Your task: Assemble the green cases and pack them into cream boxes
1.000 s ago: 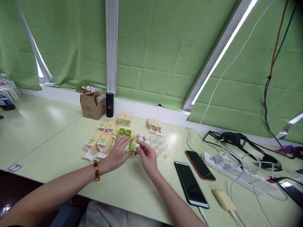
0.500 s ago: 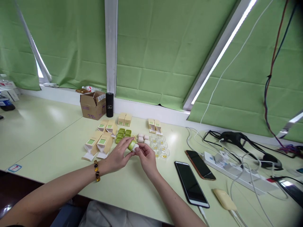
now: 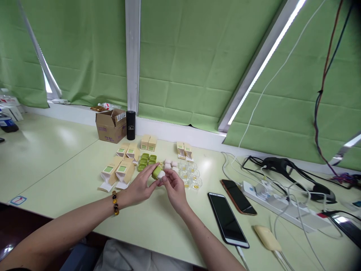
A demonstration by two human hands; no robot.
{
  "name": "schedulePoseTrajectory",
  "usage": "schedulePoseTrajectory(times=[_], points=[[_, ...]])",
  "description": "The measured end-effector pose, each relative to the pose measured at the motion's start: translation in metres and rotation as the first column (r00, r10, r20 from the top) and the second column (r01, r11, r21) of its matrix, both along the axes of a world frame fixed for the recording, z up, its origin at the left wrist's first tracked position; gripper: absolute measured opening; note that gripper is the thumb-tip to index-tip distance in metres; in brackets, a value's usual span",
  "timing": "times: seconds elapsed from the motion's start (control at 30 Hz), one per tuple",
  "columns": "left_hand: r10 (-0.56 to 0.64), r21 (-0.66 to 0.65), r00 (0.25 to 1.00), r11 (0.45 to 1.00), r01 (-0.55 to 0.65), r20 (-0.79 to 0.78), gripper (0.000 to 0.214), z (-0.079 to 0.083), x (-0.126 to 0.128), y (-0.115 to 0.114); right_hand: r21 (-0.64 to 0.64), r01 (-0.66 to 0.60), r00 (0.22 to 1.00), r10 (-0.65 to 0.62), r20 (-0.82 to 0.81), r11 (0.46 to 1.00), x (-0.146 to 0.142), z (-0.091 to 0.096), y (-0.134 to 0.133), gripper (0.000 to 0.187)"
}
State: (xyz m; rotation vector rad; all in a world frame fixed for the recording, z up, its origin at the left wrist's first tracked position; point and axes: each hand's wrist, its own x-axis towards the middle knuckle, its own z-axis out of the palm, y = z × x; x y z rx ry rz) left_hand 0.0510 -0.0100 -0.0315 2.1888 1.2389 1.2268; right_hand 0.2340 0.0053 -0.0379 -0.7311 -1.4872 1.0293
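Note:
A small green-and-white jar (image 3: 157, 173) is held just above the pale green table (image 3: 56, 165) between both hands. My left hand (image 3: 140, 185), with a bead bracelet at the wrist, pinches its green part. My right hand (image 3: 174, 188) pinches its white end. Just behind lie several green caps (image 3: 146, 161), small white pieces (image 3: 169, 163) and clear lids (image 3: 190, 174). Several tan cartons (image 3: 120, 170) lie to the left of the hands.
A cardboard box (image 3: 111, 125) and a black cylinder (image 3: 130, 125) stand by the window sill. Two phones (image 3: 228, 219) (image 3: 238, 197), a yellow case (image 3: 267, 238), a power strip (image 3: 282, 205) and tangled cables lie to the right.
The jar has tilted and turned a little between my fingers. Both hands have stayed in about the same place.

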Motion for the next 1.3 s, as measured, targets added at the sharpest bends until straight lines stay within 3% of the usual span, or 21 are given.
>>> schedulePoseTrajectory(times=[0.07, 0.17, 0.27, 0.47, 0.67, 0.97, 1.1, 1.3], points=[[-0.023, -0.066, 0.989, 0.997, 0.033, 0.148, 0.062, 0.0, 0.001, 0.003, 0.209, 0.064, 0.98, -0.101, 0.172, 0.976, 0.006, 0.0, -0.001, 0.036], [-0.088, -0.205, 0.932, 0.964, 0.168, 0.351, 0.062, 0.0, 0.004, 0.009, 0.543, 0.082, 0.895, -0.301, 0.328, 0.836, 0.013, -0.002, 0.0, 0.048], [-0.131, -0.277, 0.896, 0.923, 0.267, 0.424, 0.062, -0.001, 0.006, 0.011, 0.677, 0.039, 0.84, -0.39, 0.376, 0.735, 0.015, -0.006, 0.003, 0.047], [-0.133, -0.298, 0.879, 0.909, 0.292, 0.457, 0.058, -0.002, 0.008, 0.01, 0.725, 0.036, 0.817, -0.438, 0.375, 0.687, 0.013, -0.007, 0.006, 0.042], [-0.184, -0.281, 0.867, 0.897, 0.341, 0.463, 0.056, 0.0, 0.006, 0.01, 0.728, 0.04, 0.798, -0.46, 0.389, 0.685, 0.013, -0.006, 0.004, 0.042], [-0.118, -0.269, 0.902, 0.931, 0.246, 0.416, 0.046, 0.0, 0.011, 0.01, 0.755, 0.014, 0.785, -0.475, 0.397, 0.655, 0.013, -0.008, 0.004, 0.052], [-0.109, -0.262, 0.914, 0.938, 0.225, 0.392, 0.045, -0.002, 0.011, 0.011, 0.794, 0.018, 0.766, -0.518, 0.38, 0.608, 0.012, -0.006, 0.004, 0.043], [-0.02, -0.265, 0.947, 0.958, 0.11, 0.32, 0.045, 0.002, 0.015, 0.004, 0.843, 0.027, 0.735, -0.582, 0.348, 0.537, 0.009, -0.004, 0.002, 0.045]])
